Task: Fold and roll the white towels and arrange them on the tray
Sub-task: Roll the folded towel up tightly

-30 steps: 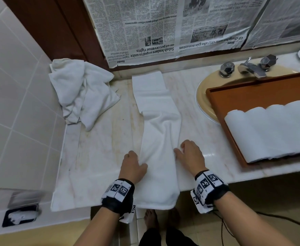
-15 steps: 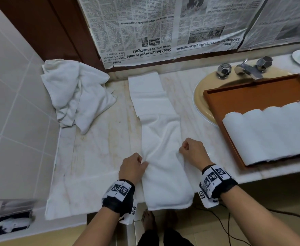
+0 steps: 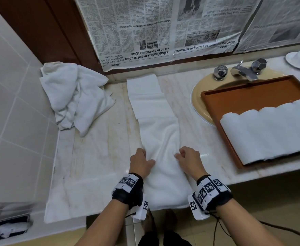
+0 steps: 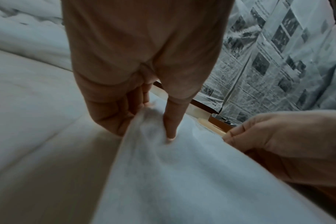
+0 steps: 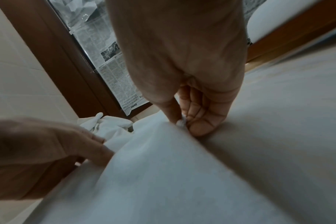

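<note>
Pinching the two long edges of a folded white towel (image 3: pixel 160 139), both hands worked at the near part of the marble counter (image 3: pixel 96 157). The left hand (image 3: pixel 140 163) held the towel's left edge between thumb and curled fingers (image 4: pixel 113 115), the thumb pressed down on top of the cloth. The right hand (image 3: pixel 190 161) gripped the right edge the same way, its fingers (image 5: pixel 199 115) bunched tight on a small tuft of fabric. The towel lay as a long narrow strip running from the far wall toward the near counter edge, its near end hanging slightly over that edge; the cloth between the hands was gathered into soft wrinkles.

To the right, a brown tray (image 3: pixel 252 96) sat over the yellow sink (image 3: pixel 199 103), with a row of rolled white towels (image 3: pixel 270 132) lying side by side in its near half. A chrome tap (image 3: pixel 241 72) stood at the far side of the sink. At the far left of the counter, against the tiled wall (image 3: pixel 9 103), lay a crumpled heap of unfolded towels (image 3: pixel 74 96). Sheets of newspaper (image 3: pixel 154 29) covered the surface behind the counter. Each wrist wore a black band with printed markers.
</note>
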